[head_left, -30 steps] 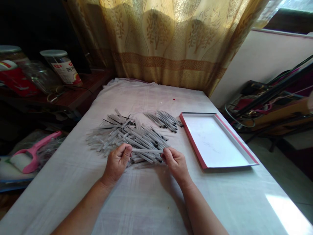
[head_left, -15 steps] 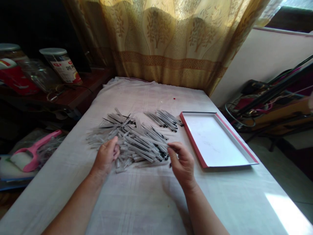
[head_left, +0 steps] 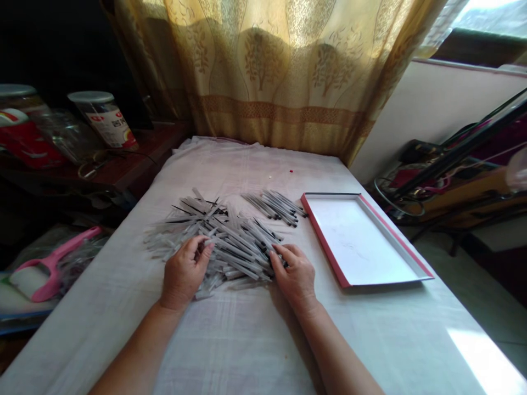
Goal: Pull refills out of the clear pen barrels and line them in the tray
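While betw. L grip (head_left: 183, 274) & R grip (head_left: 295, 276), pen-tube pile (head_left: 239, 249) right by both, each part-curled, hold unclear.

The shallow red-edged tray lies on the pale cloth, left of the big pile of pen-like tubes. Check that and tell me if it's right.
Not left: the head view shows the shallow red-edged tray to the right of the big pile of pen-like tubes. It does lie on the pale cloth.
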The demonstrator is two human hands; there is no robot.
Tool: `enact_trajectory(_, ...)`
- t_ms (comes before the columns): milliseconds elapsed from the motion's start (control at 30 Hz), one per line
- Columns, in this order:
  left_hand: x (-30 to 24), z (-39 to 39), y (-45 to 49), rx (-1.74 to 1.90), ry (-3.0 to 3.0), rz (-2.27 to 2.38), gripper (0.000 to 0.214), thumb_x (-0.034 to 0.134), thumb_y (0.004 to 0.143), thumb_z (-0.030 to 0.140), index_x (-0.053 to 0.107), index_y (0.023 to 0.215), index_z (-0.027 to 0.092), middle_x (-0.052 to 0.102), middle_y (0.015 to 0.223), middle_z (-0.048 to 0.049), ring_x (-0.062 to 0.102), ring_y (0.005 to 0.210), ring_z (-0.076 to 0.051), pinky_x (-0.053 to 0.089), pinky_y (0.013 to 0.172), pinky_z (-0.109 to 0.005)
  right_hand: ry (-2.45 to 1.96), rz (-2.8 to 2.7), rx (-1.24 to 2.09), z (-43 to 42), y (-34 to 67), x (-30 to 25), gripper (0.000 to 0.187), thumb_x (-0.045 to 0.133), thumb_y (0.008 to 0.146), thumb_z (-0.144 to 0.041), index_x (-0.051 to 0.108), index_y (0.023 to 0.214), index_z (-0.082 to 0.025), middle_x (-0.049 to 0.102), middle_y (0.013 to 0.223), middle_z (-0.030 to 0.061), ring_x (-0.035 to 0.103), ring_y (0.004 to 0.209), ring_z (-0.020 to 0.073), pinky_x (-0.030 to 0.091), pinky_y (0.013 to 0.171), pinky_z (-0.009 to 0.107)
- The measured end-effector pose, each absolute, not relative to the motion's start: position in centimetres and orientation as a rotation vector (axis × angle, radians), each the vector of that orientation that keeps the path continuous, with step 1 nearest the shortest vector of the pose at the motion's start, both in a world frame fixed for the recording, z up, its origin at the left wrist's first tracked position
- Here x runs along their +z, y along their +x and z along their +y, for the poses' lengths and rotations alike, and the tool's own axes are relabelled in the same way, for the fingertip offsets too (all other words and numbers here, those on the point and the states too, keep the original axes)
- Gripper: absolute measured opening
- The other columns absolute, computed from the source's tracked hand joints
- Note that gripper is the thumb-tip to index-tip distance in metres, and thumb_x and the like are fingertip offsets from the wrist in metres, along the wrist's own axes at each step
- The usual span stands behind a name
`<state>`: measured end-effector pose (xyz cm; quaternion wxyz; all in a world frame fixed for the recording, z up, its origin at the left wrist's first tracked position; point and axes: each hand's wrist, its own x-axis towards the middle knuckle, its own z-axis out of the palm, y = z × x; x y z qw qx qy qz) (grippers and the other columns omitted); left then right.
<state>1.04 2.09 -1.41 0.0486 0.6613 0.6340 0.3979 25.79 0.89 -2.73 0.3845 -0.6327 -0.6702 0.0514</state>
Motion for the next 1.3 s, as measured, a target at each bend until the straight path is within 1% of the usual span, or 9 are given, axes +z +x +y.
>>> enact_trajectory(167,-1.6,2.0,1.1,1.181,2.052,1.91,0.033,0.05,0.091,0.043,0.07,0.106,0.021,0.074,0.086,-0.0051,0.069,0.073,-0.019,0.052,0.066,-0.026,-1.624,-1.758,0.143,1.4,26.3,-2.1,0.028,0.055,0.092,-0.037,0.077,0.098,-0.023,0.074,0.092,0.0064,0.069,0.084,0.0214,0.05,0.073,0.031)
enact_trajectory(333,-1.5,1.9,0.9,1.24,2.037,1.876,0.031,0.049,0.092,0.042,0.07,0.103,0.022,0.075,0.09,-0.0052,0.07,0.077,-0.019,0.054,0.071,-0.027,-1.635,-1.726,0.182,3.7,27.9,-1.4,0.028,0.053,0.092,-0.037,0.077,0.091,-0.024,0.074,0.089,0.0044,0.067,0.073,0.0173,0.048,0.069,0.028)
enact_trajectory(433,-1.4,1.8,0.9,1.285,2.064,1.851,0.029,0.05,0.093,0.041,0.07,0.101,0.022,0.075,0.088,-0.0048,0.07,0.076,-0.019,0.055,0.07,-0.027,-1.732,-1.716,0.146,6.3,28.8,-1.3,0.024,0.056,0.088,-0.033,0.077,0.097,-0.024,0.075,0.09,0.0039,0.066,0.069,0.0172,0.049,0.068,0.029)
enact_trajectory(600,-1.3,1.7,1.0,1.304,2.1,1.807,0.027,0.05,0.093,0.039,0.07,0.099,0.021,0.075,0.087,-0.0049,0.071,0.075,-0.018,0.055,0.069,-0.027,-1.985,-1.823,0.072,10.5,28.5,-0.9,0.027,0.058,0.087,-0.028,0.075,0.107,-0.021,0.075,0.1,0.0094,0.069,0.084,0.0237,0.049,0.073,0.032)
enact_trajectory(833,-1.2,1.6,1.0,1.256,2.062,1.814,0.029,0.049,0.093,0.04,0.07,0.1,0.022,0.075,0.088,-0.0047,0.07,0.078,-0.019,0.055,0.071,-0.027,-2.079,-1.888,0.061,12.4,27.4,-0.7,0.023,0.057,0.088,-0.03,0.077,0.088,-0.02,0.075,0.095,0.0128,0.07,0.082,0.0259,0.047,0.069,0.033)
enact_trajectory(967,-1.3,1.6,1.0,1.26,2.079,1.809,0.028,0.049,0.094,0.039,0.069,0.101,0.022,0.074,0.087,-0.0043,0.07,0.077,-0.018,0.055,0.071,-0.027,-2.016,-1.777,0.054,11.6,28.0,-0.3,0.023,0.054,0.089,-0.029,0.075,0.091,-0.02,0.075,0.096,0.0112,0.069,0.083,0.0243,0.048,0.072,0.033)
enact_trajectory(1067,-1.3,1.5,1.0,1.287,2.119,1.784,0.025,0.05,0.094,0.036,0.068,0.103,0.022,0.072,0.087,-0.0041,0.068,0.075,-0.017,0.054,0.07,-0.027,-1.762,-1.532,0.213,9.0,28.1,0.3,0.024,0.053,0.088,-0.034,0.071,0.092,-0.019,0.075,0.087,0.009,0.069,0.076,0.0229,0.051,0.073,0.035)
enact_trajectory(1167,-1.2,1.4,1.2,1.343,2.156,1.744,0.024,0.052,0.095,0.033,0.065,0.111,0.022,0.07,0.102,-0.0066,0.067,0.076,-0.016,0.056,0.073,-0.028,-1.489,-1.307,0.555,5.2,27.3,0.9,0.028,0.057,0.087,-0.044,0.067,0.092,-0.019,0.075,0.081,0.007,0.067,0.063,0.0187,0.052,0.062,0.031)
enact_trajectory(1300,-1.0,1.2,1.6,1.421,2.258,1.713,0.033,0.056,0.094,0.035,0.059,0.125,0.024,0.061,0.125,-0.0117,0.066,0.105,-0.023,0.056,0.082,-0.032,-1.316,-1.203,0.826,1.2,25.7,1.3,0.028,0.062,0.084,-0.047,0.067,0.086,-0.019,0.072,0.072,0.004,0.064,0.057,0.0157,0.051,0.053,0.027)
